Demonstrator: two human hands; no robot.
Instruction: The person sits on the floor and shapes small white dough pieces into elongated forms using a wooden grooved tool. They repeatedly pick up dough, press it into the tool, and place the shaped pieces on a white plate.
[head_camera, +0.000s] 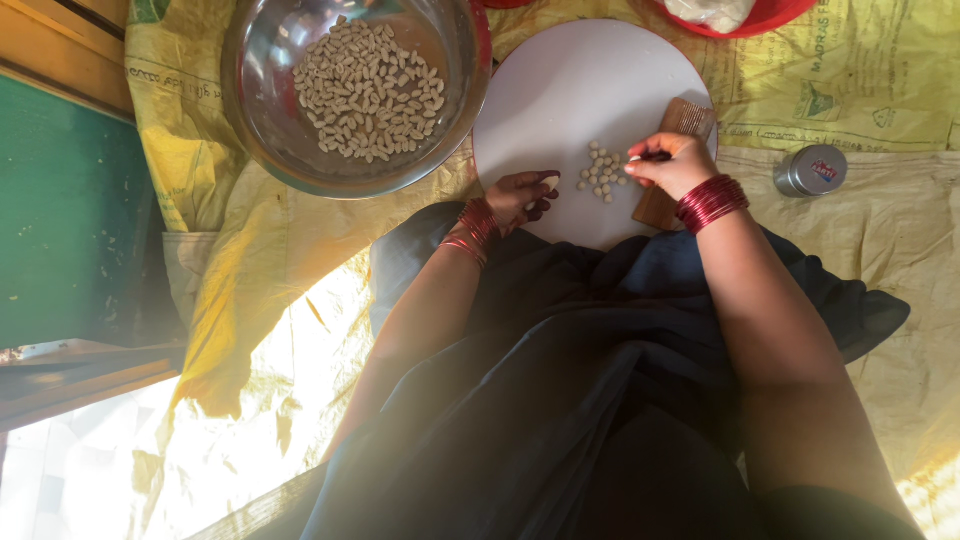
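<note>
Left hand (522, 196) rests with fingers curled at the near edge of the round white board (570, 90), grasping nothing visible. Right hand (668, 160) pinches one small pale piece beside the little cluster of pale shaped pieces (601, 172), over the ridged wooden paddle (682, 122). Large steel bowl (290, 130) of finished pale pieces (368, 90) suggests work is well advanced.

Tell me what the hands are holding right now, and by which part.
The right hand pinches one small pale piece at its fingertips, above the wooden comb-like board. The left hand seems to hold nothing, fingers curled on the white round board.

Floor covered by yellow sacking (840, 90), steel bowl (262, 120) at 11 o'clock, round white board (560, 90) at 12, small tin (810, 170) at 2
</note>
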